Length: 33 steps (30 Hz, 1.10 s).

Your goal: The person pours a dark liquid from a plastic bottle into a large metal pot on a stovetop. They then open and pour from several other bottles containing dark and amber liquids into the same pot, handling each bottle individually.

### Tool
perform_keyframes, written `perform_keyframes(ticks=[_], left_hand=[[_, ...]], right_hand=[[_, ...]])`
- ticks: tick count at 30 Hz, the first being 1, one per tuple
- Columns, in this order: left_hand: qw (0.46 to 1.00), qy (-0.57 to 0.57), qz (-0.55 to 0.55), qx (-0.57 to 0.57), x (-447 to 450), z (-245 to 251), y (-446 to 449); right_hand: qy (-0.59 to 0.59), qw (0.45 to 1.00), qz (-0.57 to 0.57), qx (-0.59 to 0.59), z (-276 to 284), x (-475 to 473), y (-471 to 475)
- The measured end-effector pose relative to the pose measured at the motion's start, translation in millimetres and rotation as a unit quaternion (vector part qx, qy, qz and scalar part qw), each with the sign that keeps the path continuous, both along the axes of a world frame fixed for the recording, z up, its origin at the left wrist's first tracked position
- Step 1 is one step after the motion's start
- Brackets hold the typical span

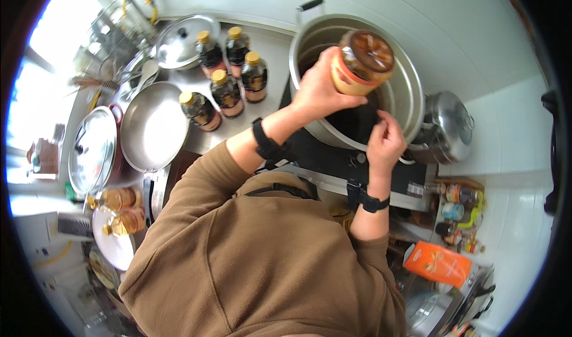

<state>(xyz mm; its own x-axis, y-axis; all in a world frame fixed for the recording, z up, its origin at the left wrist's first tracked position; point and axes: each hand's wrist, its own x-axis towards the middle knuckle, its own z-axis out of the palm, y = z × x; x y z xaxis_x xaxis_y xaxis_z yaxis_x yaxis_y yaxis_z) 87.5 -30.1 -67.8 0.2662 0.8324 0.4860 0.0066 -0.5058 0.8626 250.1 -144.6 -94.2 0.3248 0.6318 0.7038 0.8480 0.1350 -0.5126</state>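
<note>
My left hand [317,87] is closed around a large labelled bottle [357,71], which is tilted with its base up and toward the wall, over a big metal stockpot [413,91]. Dark contents [353,125] show inside the pot. The bottle's mouth is hidden. At the pot's near right rim is my right hand [386,136], its fingers curled; whether it holds something small cannot be told. Several dark bottles with yellow caps [228,93] stand on the metal counter to the left of the pot.
The stockpot stands on a black stove [313,156]. A lidded steel pot [447,127] is close on its right. Leftward are a steel frying pan [154,125], a glass-lidded pot [94,149] and a metal lid [187,40]. An orange packet [438,263] lies at lower right.
</note>
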Motion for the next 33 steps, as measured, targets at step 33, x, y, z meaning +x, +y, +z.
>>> perform_keyframes(ticks=[33], left_hand=[[0.976, -0.198, -0.047, -0.083, 3.6, -12.2, 6.7]], right_hand=[[0.014, 1.0, 0.0, 0.024, 0.9, -1.3, 1.1]])
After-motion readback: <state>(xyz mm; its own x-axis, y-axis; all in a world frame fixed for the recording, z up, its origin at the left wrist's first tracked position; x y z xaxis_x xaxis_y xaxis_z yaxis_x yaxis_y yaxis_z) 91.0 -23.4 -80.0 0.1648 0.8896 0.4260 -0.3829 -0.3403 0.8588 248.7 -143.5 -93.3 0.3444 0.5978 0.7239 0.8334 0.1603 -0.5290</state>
